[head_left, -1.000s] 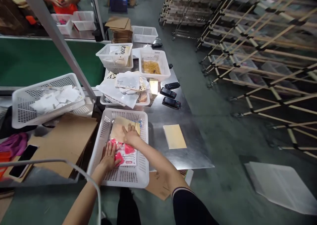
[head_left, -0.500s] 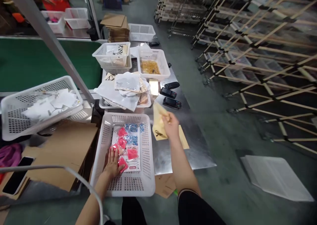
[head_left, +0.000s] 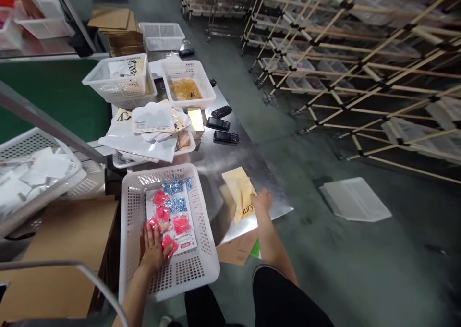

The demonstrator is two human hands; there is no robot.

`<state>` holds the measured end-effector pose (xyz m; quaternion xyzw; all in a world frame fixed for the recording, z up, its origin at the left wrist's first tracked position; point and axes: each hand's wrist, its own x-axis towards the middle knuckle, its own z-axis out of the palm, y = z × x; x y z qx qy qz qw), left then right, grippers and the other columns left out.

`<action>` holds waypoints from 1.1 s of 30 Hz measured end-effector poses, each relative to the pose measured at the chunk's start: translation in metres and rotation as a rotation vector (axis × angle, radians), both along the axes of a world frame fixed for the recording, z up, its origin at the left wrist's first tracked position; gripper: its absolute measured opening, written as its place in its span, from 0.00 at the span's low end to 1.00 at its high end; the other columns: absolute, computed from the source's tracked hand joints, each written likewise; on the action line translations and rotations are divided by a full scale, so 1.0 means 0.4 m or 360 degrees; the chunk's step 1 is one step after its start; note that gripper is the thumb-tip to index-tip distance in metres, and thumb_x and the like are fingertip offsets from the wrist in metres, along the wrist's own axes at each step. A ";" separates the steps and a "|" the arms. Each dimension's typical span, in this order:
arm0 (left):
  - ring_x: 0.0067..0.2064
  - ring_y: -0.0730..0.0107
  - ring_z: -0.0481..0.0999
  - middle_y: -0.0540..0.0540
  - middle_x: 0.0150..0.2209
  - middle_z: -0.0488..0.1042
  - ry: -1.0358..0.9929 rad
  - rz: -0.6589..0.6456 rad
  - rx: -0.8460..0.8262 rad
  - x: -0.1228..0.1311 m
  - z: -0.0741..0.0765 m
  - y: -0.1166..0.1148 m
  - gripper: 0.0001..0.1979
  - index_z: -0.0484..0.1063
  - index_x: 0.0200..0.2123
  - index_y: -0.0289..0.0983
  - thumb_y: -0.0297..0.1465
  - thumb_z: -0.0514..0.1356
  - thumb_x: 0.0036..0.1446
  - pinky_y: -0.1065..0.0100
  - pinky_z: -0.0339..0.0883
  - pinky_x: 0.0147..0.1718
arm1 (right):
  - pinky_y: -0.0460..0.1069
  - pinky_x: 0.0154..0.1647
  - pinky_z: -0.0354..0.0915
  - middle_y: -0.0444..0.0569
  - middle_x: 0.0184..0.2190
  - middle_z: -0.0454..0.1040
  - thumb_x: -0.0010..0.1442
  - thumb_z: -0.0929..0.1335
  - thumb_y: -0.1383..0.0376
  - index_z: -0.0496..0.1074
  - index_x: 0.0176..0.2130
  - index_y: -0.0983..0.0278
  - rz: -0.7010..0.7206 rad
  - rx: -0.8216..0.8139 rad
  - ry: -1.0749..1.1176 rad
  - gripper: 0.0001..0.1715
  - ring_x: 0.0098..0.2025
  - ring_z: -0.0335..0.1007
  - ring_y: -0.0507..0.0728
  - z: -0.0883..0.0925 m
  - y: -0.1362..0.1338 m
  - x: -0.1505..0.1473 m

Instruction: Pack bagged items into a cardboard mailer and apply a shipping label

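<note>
A white perforated basket [head_left: 207, 250] holds a printed white sheet [head_left: 191, 224] with several small clear bags of pink pieces [head_left: 181, 224] and blue beads [head_left: 177, 205] on it. My left hand [head_left: 153, 252] lies inside the basket with fingers spread, resting on the pink bags at the left. Right of the basket, my right hand [head_left: 262, 201] pinches the edge of a cream-coloured paper bag [head_left: 240, 187] with dark lettering, over the metal table [head_left: 212, 166]. The bag is crumpled and tilted.
Black handheld devices [head_left: 225, 137] and a small box [head_left: 196, 121] lie beyond the bag. White packets [head_left: 152, 117] and baskets [head_left: 189, 87] fill the back. Cardboard [head_left: 59, 255] is at left, wheeled racks [head_left: 324, 72] at right.
My right hand has moved nearer me with the cream bag, which has turned and shows more lettering. My left hand stays on the pink bags. The view has swung right.
</note>
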<state>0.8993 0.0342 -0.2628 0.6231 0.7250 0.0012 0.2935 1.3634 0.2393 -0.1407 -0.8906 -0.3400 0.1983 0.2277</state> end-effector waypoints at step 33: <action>0.80 0.29 0.31 0.20 0.80 0.33 -0.0087 0.0027 0.0133 0.017 -0.022 -0.022 0.51 0.46 0.79 0.21 0.48 0.60 0.68 0.32 0.43 0.76 | 0.59 0.60 0.75 0.60 0.53 0.78 0.68 0.65 0.59 0.78 0.52 0.64 0.1324 0.1160 0.0136 0.19 0.60 0.75 0.65 0.231 0.276 -0.465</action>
